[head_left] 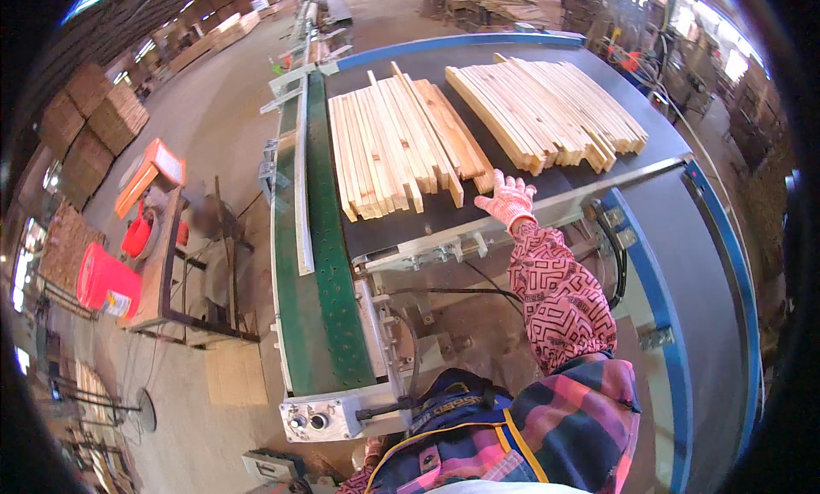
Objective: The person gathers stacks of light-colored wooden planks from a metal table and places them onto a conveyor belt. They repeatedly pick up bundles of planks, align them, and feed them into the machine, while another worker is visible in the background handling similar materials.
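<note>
My right hand [508, 200], in a pale pink-and-white glove, reaches over the near edge of a dark flat table [444, 221]. Its fingers are spread, with the fingertips beside the end of a darker wooden board [461, 144]; whether they touch it I cannot tell. That board lies along the right side of a row of pale wooden strips [376, 152]. A second row of strips [547, 114] rests farther right. My left hand [373, 447] shows only a little, low beside my body below a control box [320, 420]; its fingers are hidden.
A green conveyor belt [329, 255] runs along the table's left side, bordered by a metal rail [302, 178]. Blue-edged framing [658, 298] stands close on my right. Left of the belt, a bench [162, 272] holds a red bucket [109, 282] and an orange box [150, 176].
</note>
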Motion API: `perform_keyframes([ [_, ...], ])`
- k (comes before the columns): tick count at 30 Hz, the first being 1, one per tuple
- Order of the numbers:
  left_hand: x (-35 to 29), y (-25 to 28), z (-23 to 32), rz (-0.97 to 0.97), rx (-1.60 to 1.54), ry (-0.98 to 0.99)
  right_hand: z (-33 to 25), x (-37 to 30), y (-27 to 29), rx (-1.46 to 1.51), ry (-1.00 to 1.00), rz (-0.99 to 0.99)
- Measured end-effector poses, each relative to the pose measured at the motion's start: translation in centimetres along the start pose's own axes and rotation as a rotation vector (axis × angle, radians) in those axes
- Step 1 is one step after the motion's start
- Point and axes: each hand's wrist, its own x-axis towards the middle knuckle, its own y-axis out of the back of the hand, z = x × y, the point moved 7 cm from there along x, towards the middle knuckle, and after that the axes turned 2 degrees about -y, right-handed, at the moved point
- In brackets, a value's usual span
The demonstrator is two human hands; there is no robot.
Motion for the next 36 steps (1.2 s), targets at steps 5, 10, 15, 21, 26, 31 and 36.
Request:
perform_keyframes([
  [5, 0.3, -1.9, 2.8, 0.047, 0.009, 0.015, -0.5, 1.7, -1.0, 0.099, 0.049, 0.085],
  [10, 1.0, -2.5, 4.0, 0.077, 0.062, 0.019, -0.7, 2.5, -2.3, 0.162, 0.059, 0.203],
  [15, 1.0, -2.5, 5.3, 0.094, 0.172, -0.003, -3.8, 2.1, -3.0, 0.419, 0.067, 0.250],
  [21, -1.3, -1.9, 5.5, 0.098, 0.032, -0.020, -5.7, 1.2, -1.1, 0.611, 0.256, 0.347],
  [26, -3.6, -0.8, 6.4, 0.089, 0.025, -0.068, -2.1, 0.4, -2.6, 0.361, 0.172, 0.190],
  [31, -4.5, -0.1, 8.5, 0.084, 0.045, -0.086, -3.4, 0.3, -3.2, 0.242, 0.272, 0.128],
  [36, -4.0, -0.4, 11.0, 0.135, 0.153, -0.131, -3.8, 1.3, -2.4, 0.260, 0.330, 0.120],
])
